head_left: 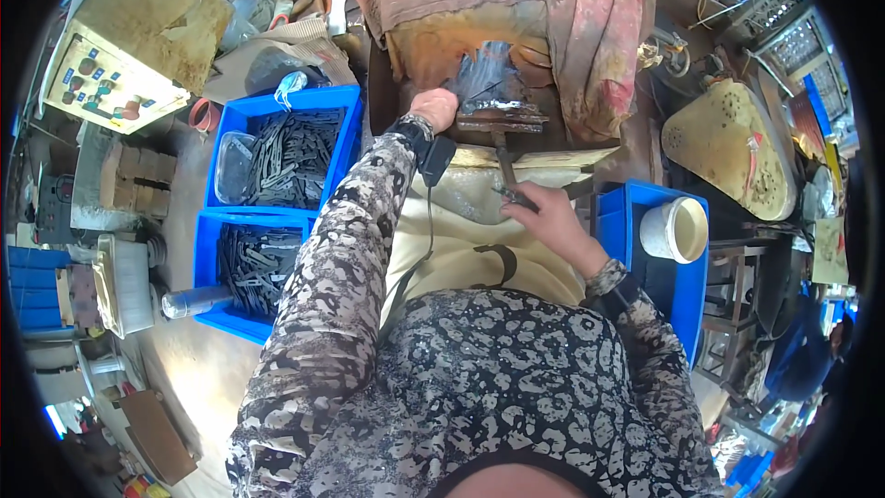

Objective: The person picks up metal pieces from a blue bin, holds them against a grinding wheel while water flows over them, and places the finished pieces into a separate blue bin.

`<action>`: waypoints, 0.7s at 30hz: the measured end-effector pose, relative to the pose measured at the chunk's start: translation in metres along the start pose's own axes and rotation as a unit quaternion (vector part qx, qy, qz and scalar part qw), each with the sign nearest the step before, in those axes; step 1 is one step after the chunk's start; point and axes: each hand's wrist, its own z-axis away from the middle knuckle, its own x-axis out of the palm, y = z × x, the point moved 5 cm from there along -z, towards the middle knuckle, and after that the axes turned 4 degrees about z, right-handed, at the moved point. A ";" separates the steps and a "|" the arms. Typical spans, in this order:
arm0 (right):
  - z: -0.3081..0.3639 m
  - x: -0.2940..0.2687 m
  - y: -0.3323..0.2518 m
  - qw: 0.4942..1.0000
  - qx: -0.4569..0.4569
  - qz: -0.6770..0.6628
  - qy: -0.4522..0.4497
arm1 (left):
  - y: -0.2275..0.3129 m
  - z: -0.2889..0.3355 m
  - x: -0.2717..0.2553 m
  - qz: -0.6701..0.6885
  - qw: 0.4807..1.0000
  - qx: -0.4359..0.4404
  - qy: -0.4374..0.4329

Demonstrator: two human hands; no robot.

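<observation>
At the bench, right hand (544,217) grip closed round tool handle (506,169); left hand (435,108) presses metal pieces (489,83)

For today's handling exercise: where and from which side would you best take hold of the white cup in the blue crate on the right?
Grip the white cup around its side wall, coming from above: it lies tipped, mouth toward the right, in the blue crate, so the curved wall faces up, probably free to grasp.

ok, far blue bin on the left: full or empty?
Partly full. The far blue bin holds a heap of dark metal strips and a clear plastic tub at its left end.
</observation>
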 end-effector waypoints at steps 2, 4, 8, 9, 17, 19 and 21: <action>-0.011 -0.005 0.010 0.996 0.052 -0.075 -0.006 | -0.005 0.002 0.003 0.015 0.999 -0.010 -0.028; -0.020 -0.011 0.028 0.982 0.111 -0.151 -0.008 | -0.001 0.007 -0.019 0.057 0.997 -0.053 -0.014; -0.045 -0.014 0.070 0.807 0.217 -0.548 -0.033 | 0.018 0.034 -0.071 0.156 0.981 -0.080 0.078; -0.055 -0.015 0.072 0.786 0.225 -0.576 0.016 | 0.028 0.045 -0.088 0.189 0.972 -0.071 0.120; -0.110 0.004 0.042 0.687 0.184 -0.680 0.180 | 0.115 0.091 -0.115 0.094 0.961 0.039 0.257; -0.107 0.003 0.043 0.689 0.188 -0.674 0.187 | 0.116 0.092 -0.113 0.118 0.970 0.030 0.210; -0.103 -0.004 0.047 0.732 0.170 -0.635 0.179 | 0.112 0.095 -0.114 0.160 0.964 0.083 0.197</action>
